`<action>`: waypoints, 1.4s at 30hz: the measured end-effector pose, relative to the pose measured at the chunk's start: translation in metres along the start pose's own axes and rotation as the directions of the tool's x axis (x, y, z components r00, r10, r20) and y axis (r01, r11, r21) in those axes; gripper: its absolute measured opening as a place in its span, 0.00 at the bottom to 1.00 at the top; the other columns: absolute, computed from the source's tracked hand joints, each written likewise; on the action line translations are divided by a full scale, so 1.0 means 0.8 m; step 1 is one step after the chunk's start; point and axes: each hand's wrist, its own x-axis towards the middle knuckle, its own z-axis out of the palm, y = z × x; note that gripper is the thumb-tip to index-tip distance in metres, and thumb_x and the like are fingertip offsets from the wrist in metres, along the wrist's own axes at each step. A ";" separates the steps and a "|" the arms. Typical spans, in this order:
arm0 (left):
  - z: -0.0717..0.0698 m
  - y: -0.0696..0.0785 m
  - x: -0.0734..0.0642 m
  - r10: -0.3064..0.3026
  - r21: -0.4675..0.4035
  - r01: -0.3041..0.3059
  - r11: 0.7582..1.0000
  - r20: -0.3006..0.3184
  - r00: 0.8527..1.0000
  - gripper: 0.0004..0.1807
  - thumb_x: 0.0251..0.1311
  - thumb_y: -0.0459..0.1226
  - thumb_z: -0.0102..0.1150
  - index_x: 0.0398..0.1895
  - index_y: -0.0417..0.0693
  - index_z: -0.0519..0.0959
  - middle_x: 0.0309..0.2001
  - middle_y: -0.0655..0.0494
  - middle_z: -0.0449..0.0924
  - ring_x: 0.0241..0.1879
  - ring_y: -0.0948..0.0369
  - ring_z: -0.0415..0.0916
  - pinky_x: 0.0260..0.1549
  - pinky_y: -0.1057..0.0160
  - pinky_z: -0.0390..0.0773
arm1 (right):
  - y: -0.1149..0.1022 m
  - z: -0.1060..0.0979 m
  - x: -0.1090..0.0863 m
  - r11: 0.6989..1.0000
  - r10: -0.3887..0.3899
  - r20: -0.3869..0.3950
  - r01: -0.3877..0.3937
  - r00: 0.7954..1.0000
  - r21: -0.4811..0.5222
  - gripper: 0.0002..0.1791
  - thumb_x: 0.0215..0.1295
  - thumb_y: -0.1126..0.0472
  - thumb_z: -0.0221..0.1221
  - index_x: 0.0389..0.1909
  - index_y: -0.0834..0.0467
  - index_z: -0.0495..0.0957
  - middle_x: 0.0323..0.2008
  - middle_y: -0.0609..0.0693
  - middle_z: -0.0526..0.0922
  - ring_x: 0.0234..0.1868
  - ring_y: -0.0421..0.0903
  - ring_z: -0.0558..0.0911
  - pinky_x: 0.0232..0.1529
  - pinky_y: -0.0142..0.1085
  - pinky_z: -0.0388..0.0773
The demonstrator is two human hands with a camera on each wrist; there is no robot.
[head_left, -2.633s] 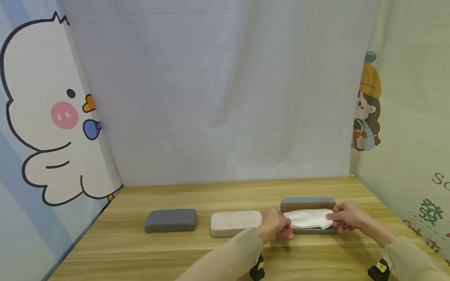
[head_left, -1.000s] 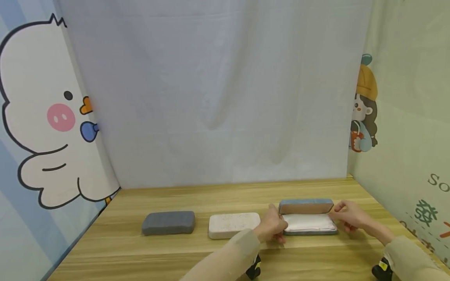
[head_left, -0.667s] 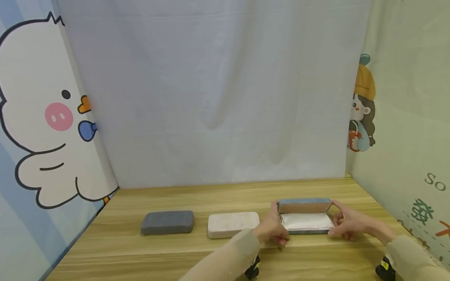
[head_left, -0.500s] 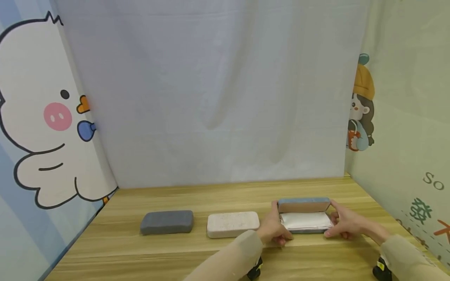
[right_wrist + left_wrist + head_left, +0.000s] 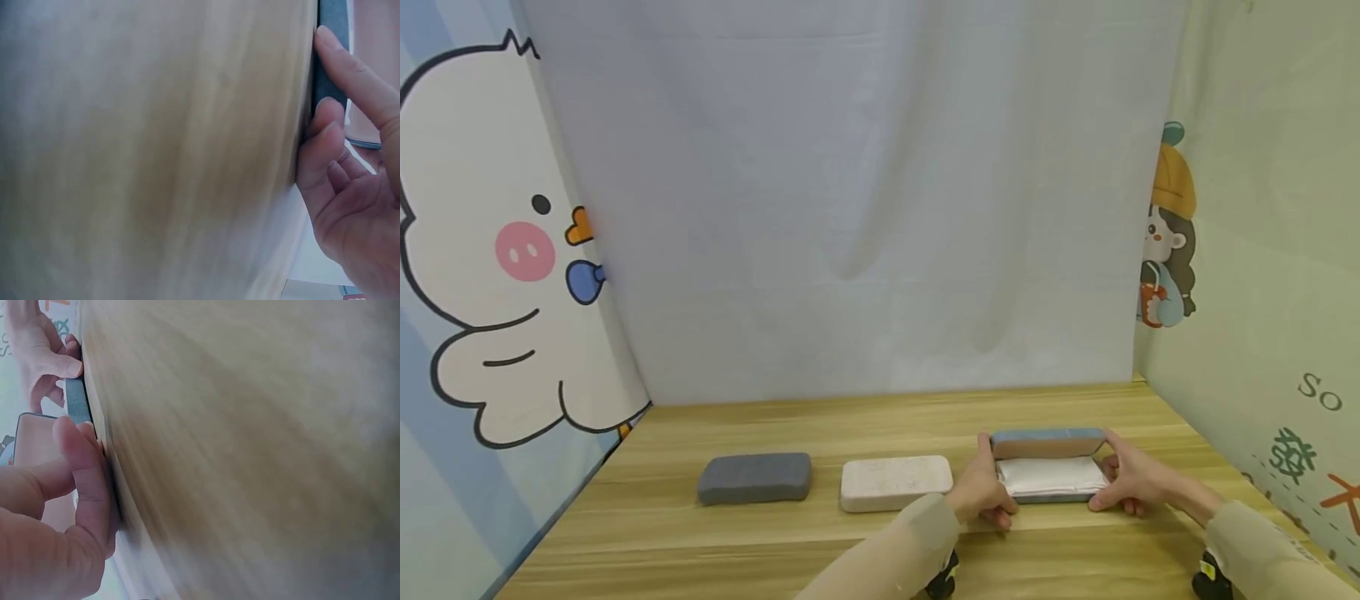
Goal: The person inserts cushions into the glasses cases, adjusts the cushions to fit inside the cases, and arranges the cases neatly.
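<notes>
A blue glasses case [image 5: 1048, 437] stands with its lid raised on the right part of the table. A folded white cloth [image 5: 1051, 477] lies flat inside it. My left hand [image 5: 981, 485] grips the left end of the case, index finger up by the lid and thumb low at the front corner. At the right end my right hand [image 5: 1138, 475] holds it likewise, its thumb [image 5: 334, 50] on the front edge in the right wrist view. The lid's pinkish lining [image 5: 40, 440] shows behind the fingers in the left wrist view.
Left of the blue case lie a closed cream glasses case [image 5: 896, 482] and a closed dark grey one [image 5: 756, 477], in a row on the wooden table [image 5: 737, 550]. A pale curtain [image 5: 865, 208] hangs behind, with printed cloth walls at both sides.
At first both hands pinched the cloth over the case. They let go, the cloth settled flat inside, and the hands shifted to the case's ends. Little differs in the last half second.
</notes>
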 end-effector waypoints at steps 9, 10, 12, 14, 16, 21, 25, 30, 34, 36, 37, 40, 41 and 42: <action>0.001 0.000 0.000 0.016 -0.022 -0.016 1.000 -0.013 1.000 0.44 0.40 0.12 0.64 0.57 0.50 0.56 0.21 0.37 0.73 0.05 0.62 0.66 0.05 0.67 0.74 | 0.003 -0.002 -0.002 0.998 0.022 0.010 -0.023 1.000 0.062 0.70 0.48 0.63 0.74 0.70 0.72 0.24 0.21 0.49 0.68 0.13 0.38 0.73 0.11 0.31 0.74; 0.001 0.000 0.001 0.017 -0.025 -0.017 1.000 -0.013 1.000 0.43 0.40 0.12 0.64 0.55 0.50 0.56 0.21 0.37 0.73 0.05 0.62 0.66 0.05 0.67 0.74 | 0.004 -0.002 -0.002 0.998 0.015 0.010 -0.016 1.000 0.066 0.67 0.48 0.63 0.73 0.70 0.71 0.27 0.21 0.48 0.68 0.13 0.38 0.73 0.10 0.31 0.73; 0.001 0.001 0.000 0.015 -0.026 -0.016 1.000 -0.012 1.000 0.43 0.40 0.12 0.63 0.55 0.51 0.56 0.20 0.38 0.73 0.05 0.62 0.66 0.05 0.67 0.74 | 0.004 -0.003 -0.001 0.997 -0.005 0.011 0.005 1.000 0.072 0.59 0.48 0.64 0.73 0.67 0.69 0.37 0.21 0.48 0.68 0.12 0.38 0.73 0.09 0.31 0.73; 0.001 0.001 0.000 0.013 -0.031 -0.013 0.999 -0.010 1.000 0.43 0.41 0.12 0.63 0.55 0.51 0.56 0.19 0.38 0.73 0.05 0.62 0.66 0.05 0.67 0.73 | 0.004 -0.003 -0.001 0.997 -0.028 0.013 0.027 1.000 0.076 0.50 0.48 0.64 0.73 0.61 0.68 0.44 0.20 0.48 0.67 0.12 0.38 0.73 0.09 0.31 0.72; 0.000 0.001 -0.001 0.006 -0.031 -0.007 1.000 -0.005 1.000 0.43 0.42 0.12 0.63 0.57 0.52 0.56 0.19 0.39 0.73 0.04 0.61 0.66 0.05 0.67 0.73 | 0.004 -0.003 -0.001 0.996 -0.045 0.017 0.044 0.999 0.076 0.44 0.49 0.65 0.72 0.55 0.65 0.49 0.20 0.48 0.67 0.11 0.37 0.73 0.08 0.31 0.72; 0.000 0.002 -0.002 -0.004 -0.014 0.004 1.000 -0.007 1.000 0.45 0.43 0.13 0.63 0.60 0.52 0.55 0.18 0.39 0.74 0.04 0.61 0.65 0.06 0.66 0.74 | 0.005 -0.002 -0.001 0.995 -0.063 0.027 0.061 0.998 0.084 0.40 0.50 0.65 0.72 0.54 0.63 0.51 0.20 0.47 0.66 0.11 0.36 0.73 0.08 0.30 0.71; 0.001 0.002 -0.001 0.001 -0.005 -0.001 1.000 -0.019 1.000 0.44 0.42 0.13 0.64 0.58 0.52 0.56 0.19 0.39 0.73 0.04 0.62 0.66 0.06 0.66 0.75 | 0.007 -0.002 -0.001 0.993 -0.068 0.031 0.065 0.997 0.097 0.40 0.51 0.65 0.71 0.54 0.63 0.52 0.20 0.47 0.67 0.11 0.37 0.73 0.08 0.30 0.71; 0.001 0.000 -0.001 0.003 -0.007 -0.003 1.000 -0.021 1.000 0.43 0.41 0.13 0.64 0.56 0.52 0.57 0.19 0.39 0.73 0.04 0.61 0.66 0.06 0.65 0.75 | 0.007 -0.003 -0.002 0.992 -0.063 0.039 0.058 0.997 0.110 0.40 0.51 0.65 0.71 0.55 0.63 0.52 0.21 0.48 0.67 0.12 0.37 0.73 0.09 0.30 0.71; 0.000 -0.001 -0.001 0.009 -0.029 -0.010 1.000 -0.011 1.000 0.43 0.41 0.13 0.64 0.56 0.52 0.57 0.19 0.39 0.73 0.04 0.61 0.66 0.06 0.65 0.75 | 0.006 -0.003 -0.003 0.993 -0.056 0.039 0.052 0.998 0.106 0.40 0.52 0.65 0.70 0.56 0.63 0.51 0.21 0.48 0.67 0.12 0.38 0.73 0.09 0.30 0.72; 0.000 -0.001 -0.001 0.014 -0.034 -0.014 0.999 -0.007 1.000 0.43 0.41 0.13 0.64 0.55 0.52 0.57 0.19 0.39 0.73 0.05 0.61 0.66 0.06 0.65 0.75 | 0.005 -0.003 -0.003 0.993 -0.052 0.044 0.047 0.998 0.104 0.41 0.53 0.65 0.70 0.57 0.63 0.51 0.22 0.48 0.66 0.13 0.38 0.73 0.10 0.30 0.72; 0.000 -0.001 -0.002 0.015 -0.035 -0.015 0.999 -0.004 1.000 0.43 0.41 0.13 0.64 0.55 0.53 0.57 0.19 0.39 0.73 0.05 0.61 0.66 0.06 0.65 0.76 | 0.005 -0.003 -0.003 0.994 -0.049 0.048 0.044 0.998 0.102 0.41 0.53 0.64 0.70 0.58 0.63 0.51 0.22 0.48 0.66 0.13 0.38 0.73 0.10 0.30 0.72; -0.001 -0.001 -0.002 0.015 -0.026 -0.015 1.000 0.000 1.000 0.43 0.42 0.13 0.64 0.56 0.53 0.57 0.17 0.40 0.74 0.05 0.61 0.67 0.07 0.63 0.76 | 0.005 -0.004 -0.003 0.995 -0.038 0.059 0.033 0.998 0.092 0.41 0.54 0.63 0.69 0.60 0.63 0.50 0.22 0.48 0.66 0.13 0.38 0.73 0.10 0.31 0.73; -0.001 -0.002 -0.002 0.015 -0.023 -0.015 1.000 0.000 1.000 0.43 0.42 0.14 0.64 0.57 0.53 0.57 0.17 0.39 0.75 0.04 0.61 0.67 0.07 0.63 0.77 | 0.005 -0.003 -0.002 0.995 -0.034 0.061 0.029 0.998 0.092 0.41 0.54 0.63 0.69 0.60 0.63 0.50 0.22 0.48 0.66 0.13 0.38 0.73 0.10 0.31 0.73; -0.001 -0.002 -0.002 0.016 -0.020 -0.016 1.000 -0.002 1.000 0.43 0.42 0.14 0.64 0.57 0.53 0.57 0.17 0.39 0.75 0.05 0.61 0.67 0.07 0.62 0.77 | 0.006 -0.003 -0.002 0.996 -0.028 0.062 0.022 0.998 0.092 0.42 0.55 0.63 0.69 0.60 0.62 0.50 0.23 0.48 0.66 0.13 0.38 0.73 0.10 0.31 0.73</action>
